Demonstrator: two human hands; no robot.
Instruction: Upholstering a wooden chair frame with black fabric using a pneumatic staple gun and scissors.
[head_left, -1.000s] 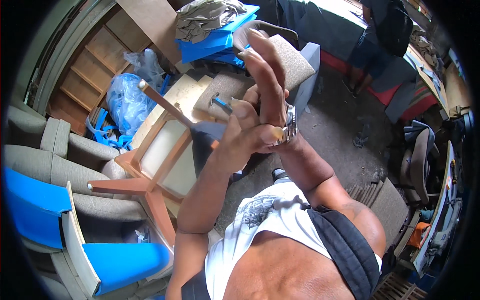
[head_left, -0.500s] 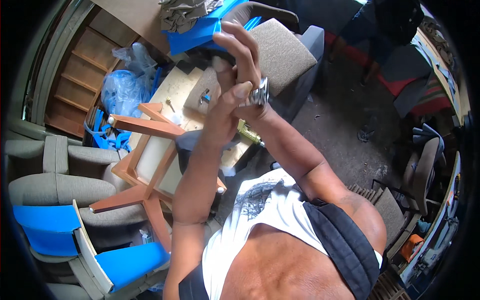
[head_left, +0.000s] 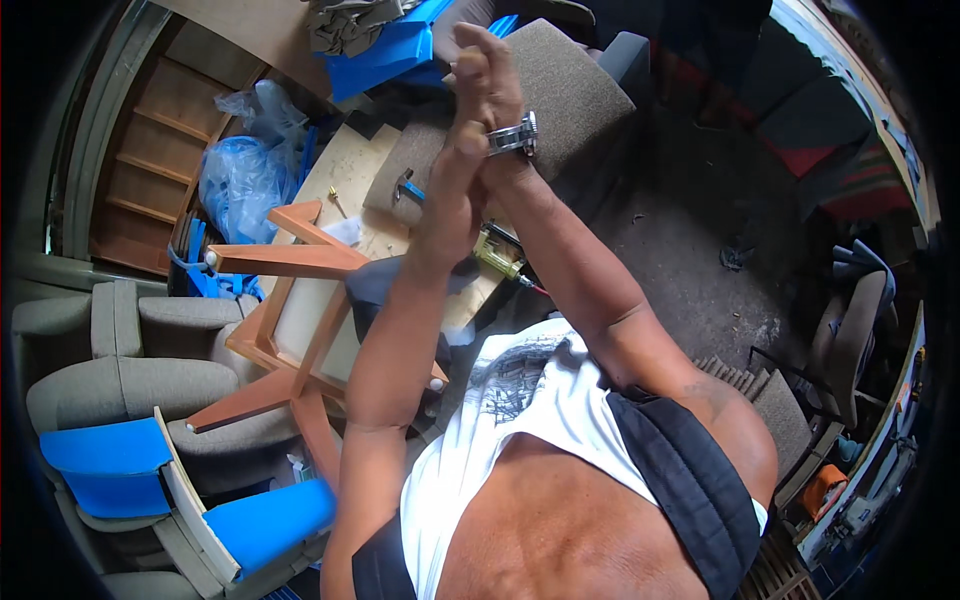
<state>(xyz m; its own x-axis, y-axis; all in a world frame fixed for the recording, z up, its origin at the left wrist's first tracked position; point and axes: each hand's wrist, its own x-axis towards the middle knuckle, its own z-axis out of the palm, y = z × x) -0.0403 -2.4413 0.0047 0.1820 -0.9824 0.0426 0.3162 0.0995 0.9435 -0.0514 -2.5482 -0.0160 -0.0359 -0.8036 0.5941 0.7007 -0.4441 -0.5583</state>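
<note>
Both my hands are raised together in front of me, above a work table. My left hand (head_left: 460, 180) is closed at my right wrist, its thumb against the strap of a silver metal wristwatch (head_left: 513, 136). Some of its fingers are hidden behind the wrist. My right hand (head_left: 495, 85) wears the watch and points away from me, fingers stretched out and slightly bent, with nothing seen in it. Below the hands lie a blue-and-dark hammer (head_left: 408, 187) and a green tool shaped like a staple gun (head_left: 497, 254).
An upturned wooden chair frame (head_left: 290, 262) stands at the left of the table (head_left: 345, 165). Grey upholstered seats (head_left: 130, 385) and blue panels (head_left: 105, 455) fill the lower left. A padded grey-brown seat (head_left: 560, 95) lies beyond my hands. Clear plastic wrapping (head_left: 245, 185) sits by wooden shelving (head_left: 160, 160).
My hands have shifted slightly upward in the view. The right hand's fingers are straighter and closer together, and more of the watch shows. The person at the far right is less visible.
</note>
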